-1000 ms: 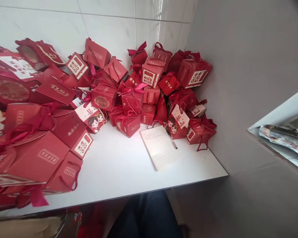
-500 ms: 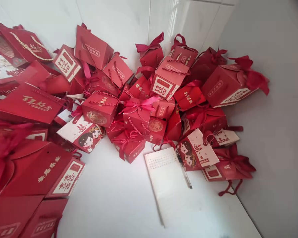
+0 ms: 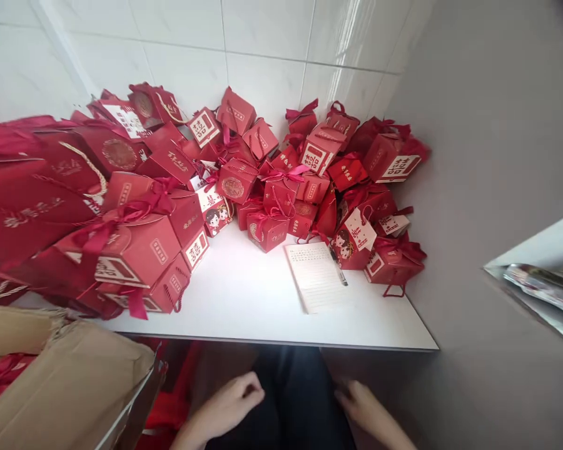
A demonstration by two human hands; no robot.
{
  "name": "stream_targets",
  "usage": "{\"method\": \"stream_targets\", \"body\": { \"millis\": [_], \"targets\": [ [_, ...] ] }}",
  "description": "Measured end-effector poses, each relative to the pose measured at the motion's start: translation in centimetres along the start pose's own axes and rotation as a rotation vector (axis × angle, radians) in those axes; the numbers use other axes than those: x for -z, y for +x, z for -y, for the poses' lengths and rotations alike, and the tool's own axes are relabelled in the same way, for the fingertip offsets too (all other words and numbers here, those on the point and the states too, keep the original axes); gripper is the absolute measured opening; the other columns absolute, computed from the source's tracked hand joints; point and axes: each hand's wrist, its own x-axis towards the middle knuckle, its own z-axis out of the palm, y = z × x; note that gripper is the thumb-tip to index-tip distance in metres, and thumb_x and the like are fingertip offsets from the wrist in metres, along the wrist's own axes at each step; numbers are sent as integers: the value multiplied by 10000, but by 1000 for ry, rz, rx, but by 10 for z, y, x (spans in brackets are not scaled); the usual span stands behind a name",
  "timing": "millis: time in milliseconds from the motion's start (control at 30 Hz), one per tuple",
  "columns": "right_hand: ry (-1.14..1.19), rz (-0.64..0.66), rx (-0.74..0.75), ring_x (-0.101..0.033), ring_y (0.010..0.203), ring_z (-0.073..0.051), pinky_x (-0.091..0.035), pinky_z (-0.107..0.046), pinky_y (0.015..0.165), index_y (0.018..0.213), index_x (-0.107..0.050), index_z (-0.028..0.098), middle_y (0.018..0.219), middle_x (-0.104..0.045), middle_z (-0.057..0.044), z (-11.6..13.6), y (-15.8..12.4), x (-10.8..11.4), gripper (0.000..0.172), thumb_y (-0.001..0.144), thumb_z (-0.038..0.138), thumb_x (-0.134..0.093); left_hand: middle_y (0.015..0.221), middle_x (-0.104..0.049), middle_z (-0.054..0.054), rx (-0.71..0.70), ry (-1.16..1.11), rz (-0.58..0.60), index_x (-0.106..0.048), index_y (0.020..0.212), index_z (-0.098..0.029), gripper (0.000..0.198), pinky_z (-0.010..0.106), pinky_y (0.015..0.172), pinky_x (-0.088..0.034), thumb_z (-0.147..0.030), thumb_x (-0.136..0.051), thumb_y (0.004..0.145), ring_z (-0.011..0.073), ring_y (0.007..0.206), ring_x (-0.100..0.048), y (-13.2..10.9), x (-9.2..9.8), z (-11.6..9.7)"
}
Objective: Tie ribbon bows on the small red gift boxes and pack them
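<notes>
My left hand (image 3: pixel 238 395) is over my lap below the table edge. Its fingers are curled in loosely, with nothing seen in them. My right hand (image 3: pixel 358 403) is by my other thigh, blurred, and its fingers are partly hidden. Neither hand touches anything on the white table (image 3: pixel 244 294). A lined notebook (image 3: pixel 316 284) lies open on the table, with small writing along the top of the page. A pen (image 3: pixel 338 267) rests along its right edge. Just behind it is a white and red gift box (image 3: pixel 354 240) with a cartoon couple.
Many red gift boxes (image 3: pixel 281 194) with ribbons and cord handles are heaped along the tiled wall (image 3: pixel 263 69) and stacked at the left. An opened cardboard carton (image 3: pixel 75 381) with red things inside stands at lower left. A grey panel (image 3: pixel 469 156) rises at the right.
The view has drawn back and tilted down. The table's front edge, my lap, both hands and the carton now show. The notebook, pen and boxes appear to lie as before.
</notes>
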Motion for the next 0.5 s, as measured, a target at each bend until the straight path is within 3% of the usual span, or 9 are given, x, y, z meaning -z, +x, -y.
{"method": "stream_targets", "body": {
  "millis": [100,133,200,267,300,400,500],
  "targets": [
    [181,157,133,-662,887,-194,-525,-287,763,1072,-623,232,1003,-696,-47,45,22,51,263,851,311,-506,833,-678,-16,-332,-147,461,-617,815,-193,221,230,721,-465,-349,-471,872,138,797,-624,46,34,-51],
    [198,133,179,-656,885,-181,-517,-280,778,1043,-622,228,981,-695,-40,58,36,66,237,865,308,-487,859,-673,-9,-426,-174,441,-610,823,-192,270,236,763,-455,-348,-403,899,134,820,-619,64,45,-68],
    [150,14,275,-645,897,-165,-501,-283,819,1011,-623,217,974,-690,-35,75,72,82,232,890,278,-435,789,-645,-9,-544,-123,198,-587,780,-182,217,235,746,-451,-321,-447,868,137,787,-604,107,59,-96],
    [-22,-154,285,-631,958,-180,-491,-308,854,1056,-607,183,1044,-672,-70,73,110,81,255,876,211,-429,718,-616,-5,-498,12,-176,-560,711,-175,204,250,707,-452,-256,-435,851,144,729,-585,152,63,-110],
    [-129,-202,278,-608,1024,-191,-474,-322,893,1046,-616,164,1085,-659,-92,67,128,75,267,866,167,-418,733,-610,15,-480,41,-276,-553,707,-168,209,279,735,-447,-213,-407,849,159,754,-574,173,62,-111],
    [-209,-252,278,-594,1062,-258,-466,-390,911,969,-647,99,1125,-632,-184,44,160,47,240,801,111,-476,777,-608,50,-498,112,-404,-552,714,-160,169,338,827,-426,-116,-415,804,189,839,-553,217,57,-100],
    [-321,-317,268,-591,1050,-292,-475,-442,875,1049,-623,112,1158,-615,-184,34,160,21,273,817,171,-493,805,-614,63,-514,183,-457,-554,704,-161,132,358,863,-418,-92,-462,769,202,880,-544,233,53,-81]
  ]
}}
